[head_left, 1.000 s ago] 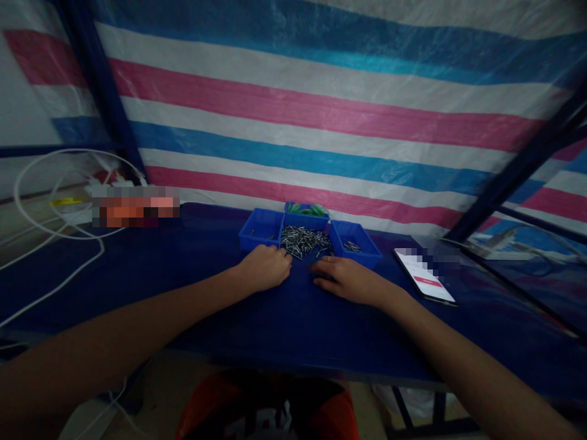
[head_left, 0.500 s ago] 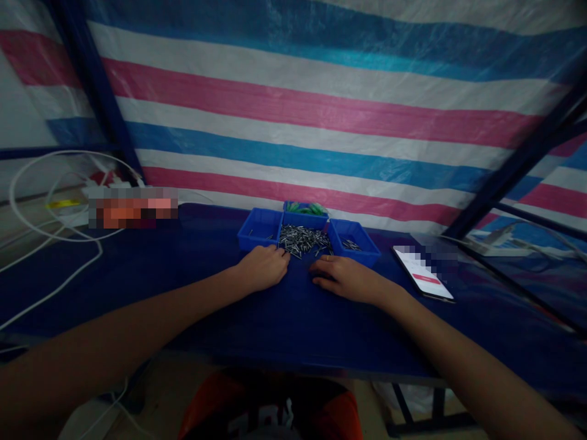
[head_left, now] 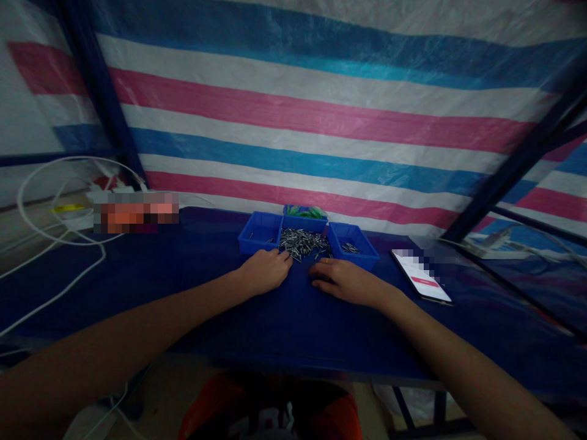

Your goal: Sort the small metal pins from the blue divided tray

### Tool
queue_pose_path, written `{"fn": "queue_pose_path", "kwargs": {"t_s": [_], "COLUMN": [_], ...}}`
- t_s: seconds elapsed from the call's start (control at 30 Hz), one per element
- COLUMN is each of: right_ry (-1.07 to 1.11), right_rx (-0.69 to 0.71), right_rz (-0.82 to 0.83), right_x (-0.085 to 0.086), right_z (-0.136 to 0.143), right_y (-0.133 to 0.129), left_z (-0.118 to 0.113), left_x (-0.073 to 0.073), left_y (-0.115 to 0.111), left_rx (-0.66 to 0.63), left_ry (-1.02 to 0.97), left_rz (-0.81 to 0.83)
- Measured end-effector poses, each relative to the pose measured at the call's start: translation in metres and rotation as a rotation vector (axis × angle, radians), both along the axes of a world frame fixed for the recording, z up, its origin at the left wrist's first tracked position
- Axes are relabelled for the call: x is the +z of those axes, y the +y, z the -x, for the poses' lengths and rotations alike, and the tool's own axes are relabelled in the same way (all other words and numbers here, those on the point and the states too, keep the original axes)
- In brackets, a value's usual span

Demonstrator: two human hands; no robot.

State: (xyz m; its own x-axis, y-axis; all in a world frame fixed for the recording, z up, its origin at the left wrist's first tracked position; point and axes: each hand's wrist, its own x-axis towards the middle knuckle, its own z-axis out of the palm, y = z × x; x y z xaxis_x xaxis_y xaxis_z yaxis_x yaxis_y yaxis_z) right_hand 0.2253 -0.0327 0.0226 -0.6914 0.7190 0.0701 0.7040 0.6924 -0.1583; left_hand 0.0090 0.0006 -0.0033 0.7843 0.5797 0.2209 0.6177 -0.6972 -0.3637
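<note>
A heap of small shiny metal pins (head_left: 305,242), maybe nails or rivets, lies loose on the blue table between small blue bins. My left hand (head_left: 266,271) rests palm down at the heap's near left edge, fingers lightly bent and its thumb hidden; nothing shows in it. To the right, my right hand (head_left: 343,278) lies with thumb and fingers apart, a ring on one finger, close to the heap's near edge. The left bin (head_left: 260,246) and right bin (head_left: 362,261) hold a few pins. Green pieces fill the back bin (head_left: 305,222).
A lit phone (head_left: 422,278) lies on the table (head_left: 284,336) to the right. White cables (head_left: 103,250) and a blurred-out object (head_left: 135,212) are at the left. Behind stands a striped plastic sheet (head_left: 321,146) between blue metal posts (head_left: 98,91).
The view has shifted slightly, so everything sits a little lower in the picture. Both hands keep nearly the same place and pose by the heap.
</note>
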Motion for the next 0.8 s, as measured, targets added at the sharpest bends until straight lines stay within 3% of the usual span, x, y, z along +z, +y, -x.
{"fn": "queue_pose_path", "kwargs": {"t_s": [0.8], "right_ry": [-0.026], "right_rx": [0.014], "right_rz": [0.002], "right_x": [0.0015], "right_z": [0.001], "right_y": [-0.0002], "left_z": [0.0023], "left_x": [-0.0029], "left_y": [0.0034], "left_rx": [-0.008], "left_ry": [0.001], "left_rz": [-0.009]}}
